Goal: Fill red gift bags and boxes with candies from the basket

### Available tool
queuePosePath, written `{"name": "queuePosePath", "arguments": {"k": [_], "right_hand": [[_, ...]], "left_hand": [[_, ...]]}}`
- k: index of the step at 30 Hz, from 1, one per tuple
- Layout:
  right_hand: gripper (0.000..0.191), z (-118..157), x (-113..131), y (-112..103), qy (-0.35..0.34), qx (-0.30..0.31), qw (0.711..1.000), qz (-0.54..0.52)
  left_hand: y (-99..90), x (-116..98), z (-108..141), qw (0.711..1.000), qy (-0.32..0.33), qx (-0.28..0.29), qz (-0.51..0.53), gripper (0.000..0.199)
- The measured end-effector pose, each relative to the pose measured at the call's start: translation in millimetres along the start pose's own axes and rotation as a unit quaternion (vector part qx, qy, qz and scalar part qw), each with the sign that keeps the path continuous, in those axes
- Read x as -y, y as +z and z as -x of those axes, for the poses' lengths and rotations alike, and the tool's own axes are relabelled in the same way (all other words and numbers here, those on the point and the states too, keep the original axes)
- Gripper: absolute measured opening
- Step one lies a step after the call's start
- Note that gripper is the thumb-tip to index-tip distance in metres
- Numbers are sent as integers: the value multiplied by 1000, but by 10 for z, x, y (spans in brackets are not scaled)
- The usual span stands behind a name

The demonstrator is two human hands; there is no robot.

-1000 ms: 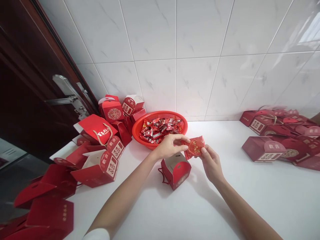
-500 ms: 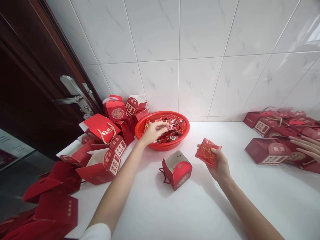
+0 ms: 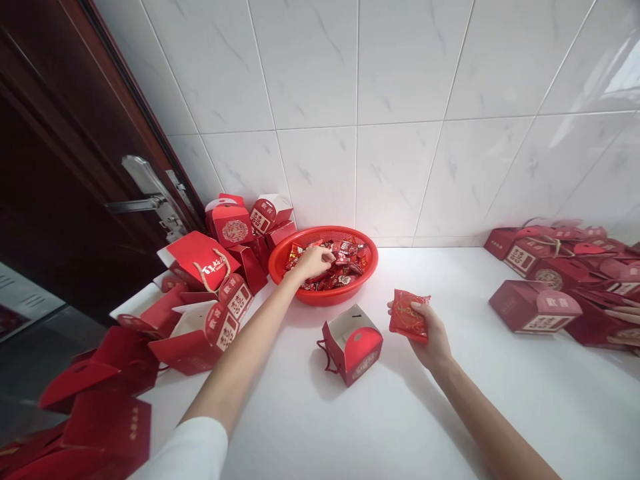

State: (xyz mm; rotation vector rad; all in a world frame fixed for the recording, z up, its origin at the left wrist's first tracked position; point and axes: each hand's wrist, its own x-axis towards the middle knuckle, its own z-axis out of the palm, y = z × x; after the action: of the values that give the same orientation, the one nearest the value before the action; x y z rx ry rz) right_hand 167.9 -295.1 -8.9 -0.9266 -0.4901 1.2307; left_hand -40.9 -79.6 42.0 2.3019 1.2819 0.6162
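My left hand (image 3: 315,261) is inside the red plastic basket (image 3: 327,299), its fingers curled together among the wrapped candies (image 3: 345,273). Whatever is between those fingertips is hidden. To the right, my right hand (image 3: 431,333) grips a shiny red packet (image 3: 409,317) with gold print, thumb on its front, held above the white tabletop. Between the basket and my right forearm stands a small red gift box (image 3: 361,353), its top open, with a dark cord handle hanging at its left side.
Several red gift boxes (image 3: 200,333) crowd the left side, some with open tops. More boxes (image 3: 535,307) are piled at the right, where another person's hand (image 3: 625,313) touches them. Behind are a tiled wall (image 3: 400,180) and a dark door (image 3: 65,133) with a metal handle.
My left hand's fingers have curled in among the candies. My right hand has turned the packet more upright. The other person's hand has moved lower at the right edge.
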Motion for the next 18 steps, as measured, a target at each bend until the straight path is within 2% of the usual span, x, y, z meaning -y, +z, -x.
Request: {"name": "queuePosePath", "arguments": {"k": [3, 7, 12, 18], "right_hand": [[33, -1, -11, 0, 2, 8, 1000, 8], [36, 1, -27, 4, 7, 15, 1000, 13], [35, 14, -25, 6, 6, 20, 1000, 21], [35, 9, -42, 1, 13, 19, 999, 28]], "left_hand": [[21, 27, -72, 999, -8, -40, -24, 31], [62, 83, -99, 998, -22, -55, -18, 41], [91, 171, -132, 994, -30, -86, 56, 27], [68, 248, -125, 975, -37, -134, 174, 23]]}}
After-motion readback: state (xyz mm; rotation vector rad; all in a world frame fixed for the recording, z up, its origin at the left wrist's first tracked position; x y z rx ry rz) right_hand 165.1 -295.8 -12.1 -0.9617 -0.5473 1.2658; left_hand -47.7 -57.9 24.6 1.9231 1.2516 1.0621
